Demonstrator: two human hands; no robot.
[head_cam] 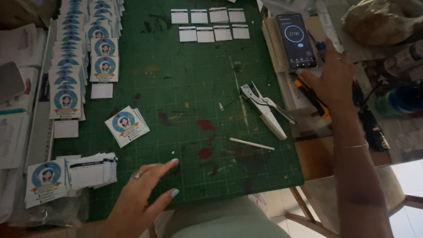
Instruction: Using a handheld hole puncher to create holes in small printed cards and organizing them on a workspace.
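- The left hand is laid flat on the near edge of the green cutting mat, fingers spread and the grip open; nothing is held.
- Just beside that hand, to its left, a fanned pile of small printed sheets is seen, with a round-badge card lying next to it.
- A small stack of square cards with a blue round picture is placed tilted on the mat, a little beyond the left hand.
- The right hand is stretched to the far right of the tabletop, its fingertips touching the lower edge of a black phone with a lit screen; the grip is open and holds nothing.
- An orange-and-black tool is partly covered by the right hand.
- A white hand punch and a thin white stick are left on the mat between the two hands.
- Rows of badge cards are lined along the mat's left side, and eight small white slips are set in two rows at its far edge.
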